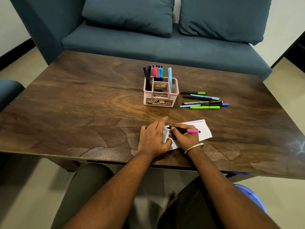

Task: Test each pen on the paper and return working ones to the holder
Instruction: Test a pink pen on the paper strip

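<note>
Here the right hand (183,136) pinches the pink-capped pen (184,130) in its fingers, tip on the paper (203,130); left hand (152,138) lies flat beside, pinning it. Lifting could let the sheet skid.

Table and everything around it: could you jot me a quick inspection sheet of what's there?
Surface: dark wooden table, with pale worn patches near the front edge.
Job's things: white paper with small marks along its top edge; pink pen holder with several pens standing in it; pink-capped pen, tip on the paper.
Clutter: loose pens lying right of the holder.
Grips: left hand flat, pressing the paper; right hand holds the pink-capped pen; bangle on that wrist.
Cables: nothing seen.
Surroundings: teal sofa with two cushions behind the table; blue plastic seat under the person.
</note>
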